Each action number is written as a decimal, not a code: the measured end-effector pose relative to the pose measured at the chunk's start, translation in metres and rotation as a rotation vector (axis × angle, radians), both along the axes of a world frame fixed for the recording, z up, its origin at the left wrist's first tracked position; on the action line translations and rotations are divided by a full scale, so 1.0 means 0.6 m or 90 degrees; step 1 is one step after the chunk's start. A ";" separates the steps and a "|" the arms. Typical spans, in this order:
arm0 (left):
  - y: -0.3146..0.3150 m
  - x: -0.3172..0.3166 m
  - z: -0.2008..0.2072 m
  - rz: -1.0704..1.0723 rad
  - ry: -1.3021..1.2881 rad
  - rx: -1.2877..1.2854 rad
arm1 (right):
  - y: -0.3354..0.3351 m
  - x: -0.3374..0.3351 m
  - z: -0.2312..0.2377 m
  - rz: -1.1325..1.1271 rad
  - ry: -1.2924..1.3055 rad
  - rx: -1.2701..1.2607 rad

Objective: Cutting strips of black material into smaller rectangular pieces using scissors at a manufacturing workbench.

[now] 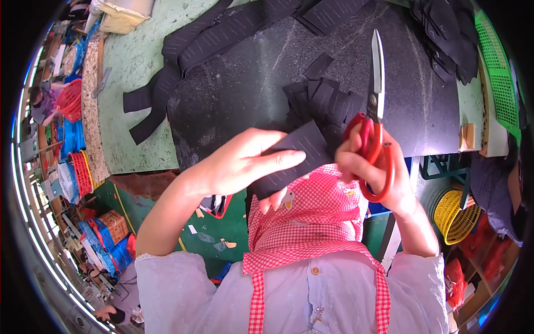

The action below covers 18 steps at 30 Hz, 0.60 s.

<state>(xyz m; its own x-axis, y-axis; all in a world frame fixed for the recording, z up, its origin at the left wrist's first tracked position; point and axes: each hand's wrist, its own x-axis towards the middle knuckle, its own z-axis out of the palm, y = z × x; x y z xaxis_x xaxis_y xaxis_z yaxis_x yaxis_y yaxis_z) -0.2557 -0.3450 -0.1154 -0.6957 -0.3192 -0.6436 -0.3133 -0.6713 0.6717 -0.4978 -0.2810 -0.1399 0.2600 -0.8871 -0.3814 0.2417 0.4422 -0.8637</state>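
Observation:
My left hand [250, 167] grips a dark rectangular piece of strip [297, 153] marked with short pale lines, thumb on top and fingertips showing below its lower edge. In my right hand [378, 172] is a pair of red-handled scissors [377, 72], blades closed together and pointing away from me, held apart from the strip piece. Just beyond both hands lies a loose pile of small dark cut pieces [328, 100] on the black work mat [222, 106]. Long dark strips [222, 39] with the same pale marks run across the mat's far left.
More dark pieces [445, 33] are heaped at the far right beside a green plastic basket [497, 72]. A metal blade-like tool [102, 82] lies on the pale green table [130, 133] at left. A yellow basket [453, 217] stands low at right. Other people are at the left edge.

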 end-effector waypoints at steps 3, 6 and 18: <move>-0.014 0.014 0.001 0.041 0.030 -0.058 | 0.021 -0.035 -0.004 0.122 0.000 0.029; -0.024 0.014 0.001 0.060 0.045 -0.073 | 0.050 -0.051 -0.014 0.243 0.015 0.068; -0.048 0.002 -0.013 0.013 0.043 -0.027 | 0.021 -0.047 -0.014 0.348 0.196 -0.044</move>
<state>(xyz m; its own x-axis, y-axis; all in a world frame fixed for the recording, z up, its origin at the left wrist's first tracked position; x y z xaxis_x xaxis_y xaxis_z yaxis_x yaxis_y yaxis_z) -0.2542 -0.3736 -0.1233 -0.7306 -0.3592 -0.5807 -0.2527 -0.6479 0.7186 -0.5259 -0.2684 -0.1483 0.5701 -0.6822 -0.4578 -0.2673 0.3729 -0.8885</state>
